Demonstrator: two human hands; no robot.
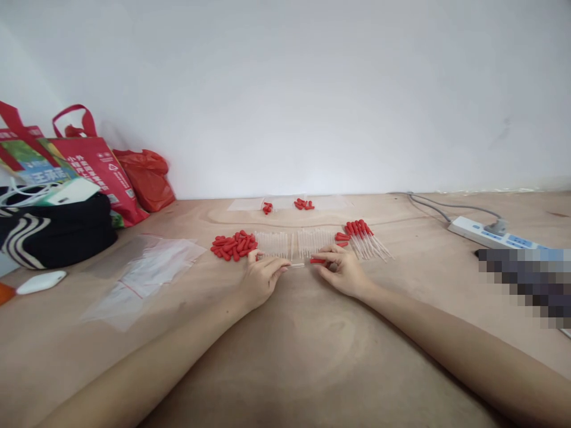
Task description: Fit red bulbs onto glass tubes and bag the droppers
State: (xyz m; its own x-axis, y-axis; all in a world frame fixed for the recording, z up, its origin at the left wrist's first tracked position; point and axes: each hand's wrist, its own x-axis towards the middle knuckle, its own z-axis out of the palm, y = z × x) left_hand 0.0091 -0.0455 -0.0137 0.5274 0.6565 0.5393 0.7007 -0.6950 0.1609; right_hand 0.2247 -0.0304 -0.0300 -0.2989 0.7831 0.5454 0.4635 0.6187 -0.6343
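My left hand (263, 279) is closed on a thin clear dropper tube (297, 265), whose end sticks out to the right. A red rubber bulb (317, 261) is pinched in my right hand (341, 270), its near end a small gap from the tube. Behind the hands lie two rows of clear dropper tubes (272, 244), side by side. A heap of loose red bulbs (232, 245) sits just beyond my left hand. To the right, droppers with red bulbs fitted (368, 241) lie fanned out, and a few loose bulbs (342, 237) are beside them.
Clear plastic bags (138, 276) lie at the left. Farther left stand a dark pouch (57, 229), a red shopping bag (98, 172) and a red plastic bag (147, 178). More red bulbs (304, 204) are near the wall. A power strip (495, 235) with a cable is at the right.
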